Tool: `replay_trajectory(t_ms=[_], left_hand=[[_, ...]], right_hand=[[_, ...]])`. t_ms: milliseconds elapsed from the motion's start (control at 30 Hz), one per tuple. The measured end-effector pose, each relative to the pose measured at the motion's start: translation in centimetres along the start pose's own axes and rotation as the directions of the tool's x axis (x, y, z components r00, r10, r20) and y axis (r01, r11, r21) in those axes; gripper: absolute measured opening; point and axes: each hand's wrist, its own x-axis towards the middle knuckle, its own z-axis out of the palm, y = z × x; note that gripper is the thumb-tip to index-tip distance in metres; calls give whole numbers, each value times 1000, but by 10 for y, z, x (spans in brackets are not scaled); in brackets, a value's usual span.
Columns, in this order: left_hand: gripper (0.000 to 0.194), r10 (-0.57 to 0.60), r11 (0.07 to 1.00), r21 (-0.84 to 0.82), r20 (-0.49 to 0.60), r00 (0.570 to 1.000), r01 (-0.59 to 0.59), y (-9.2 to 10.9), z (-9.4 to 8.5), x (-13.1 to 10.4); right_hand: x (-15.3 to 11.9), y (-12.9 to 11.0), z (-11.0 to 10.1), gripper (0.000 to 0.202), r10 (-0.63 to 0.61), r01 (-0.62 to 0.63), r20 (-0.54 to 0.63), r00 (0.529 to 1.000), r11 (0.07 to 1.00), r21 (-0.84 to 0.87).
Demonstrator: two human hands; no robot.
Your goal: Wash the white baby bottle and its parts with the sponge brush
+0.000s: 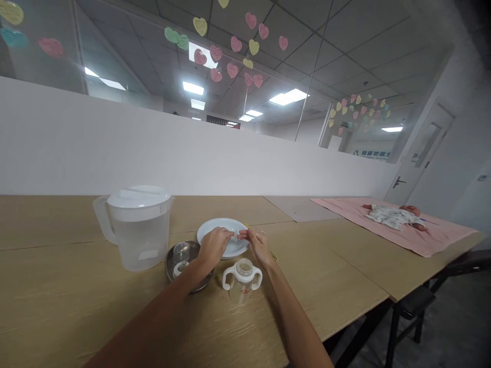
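Over a white plate (204,228), my left hand (215,245) and my right hand (260,246) meet with fingertips pinched together. Between them is a small translucent piece (234,236), perhaps a bottle nipple, too small to tell for sure. Both hands appear closed on it. Just in front stands an uncapped clear baby bottle (241,287) with two white handles, upright on the table. Partly behind my left forearm lies a metal bowl (169,261), holding a clear cap (181,251) and a white ring (179,269).
A lidded translucent water pitcher (141,235) stands left of the bowl on the wooden table (76,301). Something thin and yellow-green (273,255) shows beside my right wrist. On the far right, a baby doll (395,216) lies on a pink cloth (429,243). A black stool (416,302) stands by the table edge.
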Motion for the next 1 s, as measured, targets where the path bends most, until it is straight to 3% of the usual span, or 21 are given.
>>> replay_trajectory(t_ms=[200,333,600,767,867,1000], left_hand=[[28,-7,998,-63,-62,998,3,3,1,0],[28,4,998,-66,-62,998,-9,3,0,2],[31,25,1000,8,-29,999,-25,2,-2,2],[30,40,999,-1,-50,998,-40,-5,-3,4],[29,43,999,5,-60,997,-43,-6,-4,4],[28,41,999,13,-52,998,-41,-4,-7,4]], right_hand=[[0,-2,2,30,-92,92,6,996,991,-95],[0,-3,3,30,-94,95,25,995,994,-54],[-1,5,10,32,19,-23,49,999,996,84],[-3,-10,7,55,156,-213,187,970,917,338],[-6,-23,3,73,166,-279,290,942,868,411],[-8,-25,2,61,142,-265,299,943,867,422]])
